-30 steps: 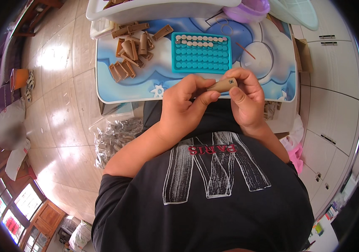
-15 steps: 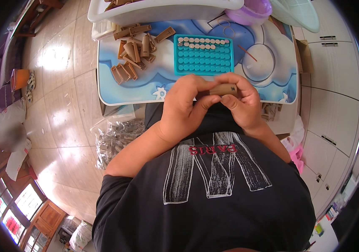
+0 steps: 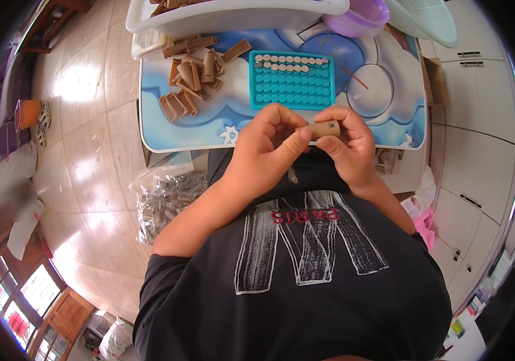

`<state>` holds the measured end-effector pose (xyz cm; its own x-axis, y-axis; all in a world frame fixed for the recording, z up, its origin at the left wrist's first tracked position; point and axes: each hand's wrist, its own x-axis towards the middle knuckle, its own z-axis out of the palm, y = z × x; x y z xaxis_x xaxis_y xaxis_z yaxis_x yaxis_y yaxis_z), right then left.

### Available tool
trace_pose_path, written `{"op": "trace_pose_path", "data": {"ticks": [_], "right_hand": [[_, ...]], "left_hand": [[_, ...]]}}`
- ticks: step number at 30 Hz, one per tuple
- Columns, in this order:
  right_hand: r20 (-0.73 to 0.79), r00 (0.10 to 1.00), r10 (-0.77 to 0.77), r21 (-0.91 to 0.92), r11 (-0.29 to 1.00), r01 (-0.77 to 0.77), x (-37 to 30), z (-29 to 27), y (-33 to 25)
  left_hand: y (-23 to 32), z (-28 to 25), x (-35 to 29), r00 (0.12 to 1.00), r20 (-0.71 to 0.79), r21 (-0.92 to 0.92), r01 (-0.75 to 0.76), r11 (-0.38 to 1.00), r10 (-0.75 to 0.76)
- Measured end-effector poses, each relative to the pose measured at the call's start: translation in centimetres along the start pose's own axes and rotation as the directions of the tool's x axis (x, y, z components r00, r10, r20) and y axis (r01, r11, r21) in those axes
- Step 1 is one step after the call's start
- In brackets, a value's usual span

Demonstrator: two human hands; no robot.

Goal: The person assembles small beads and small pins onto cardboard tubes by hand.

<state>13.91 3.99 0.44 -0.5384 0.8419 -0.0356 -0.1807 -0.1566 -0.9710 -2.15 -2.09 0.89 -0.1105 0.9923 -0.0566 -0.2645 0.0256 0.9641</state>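
My right hand [image 3: 352,147] grips a brown, rounded plastic casing [image 3: 325,130] between thumb and fingers, at the table's near edge. A small dark mark shows near its right end. My left hand [image 3: 266,147] is closed at the casing's left end, with the thumb pressed against it; the fingers behind are partly hidden. Just beyond my hands lies a teal tray [image 3: 252,90] with rows of round wells. Small whitish round pieces [image 3: 284,59] fill its far row and part of the second. Similar brown casings [image 3: 190,73] are heaped on the table's left side.
Across the table's [image 3: 209,129] far edge stands a white bin [image 3: 239,19] with brown parts inside. A purple basket [image 3: 362,18] is at the far right. A thin reddish-brown stick [image 3: 354,77] lies right of the tray. Left of my lap sits a clear bag [image 3: 164,204] of small parts.
My left fingers have opened out slightly and drawn back, and the left thumb has moved up onto the casing's end. More of the casing now shows. The tray and heap look unchanged.
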Motion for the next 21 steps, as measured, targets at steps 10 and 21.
{"op": "trace_pose_path", "data": {"ticks": [10, 21], "right_hand": [[0.130, 0.976, -0.175, -0.484, 0.848, 0.217, 3.3, -2.7, -1.9], [0.045, 0.995, -0.094, -0.982, 0.179, 0.061, 19.6, -6.4, -9.4]], "left_hand": [[0.0, -1.3, 0.6, 0.836, 0.338, -0.496, 0.548, 0.674, -0.431], [-0.7, -0.7, 1.5, 0.825, 0.364, -0.521, 0.564, 0.640, -0.431]]}}
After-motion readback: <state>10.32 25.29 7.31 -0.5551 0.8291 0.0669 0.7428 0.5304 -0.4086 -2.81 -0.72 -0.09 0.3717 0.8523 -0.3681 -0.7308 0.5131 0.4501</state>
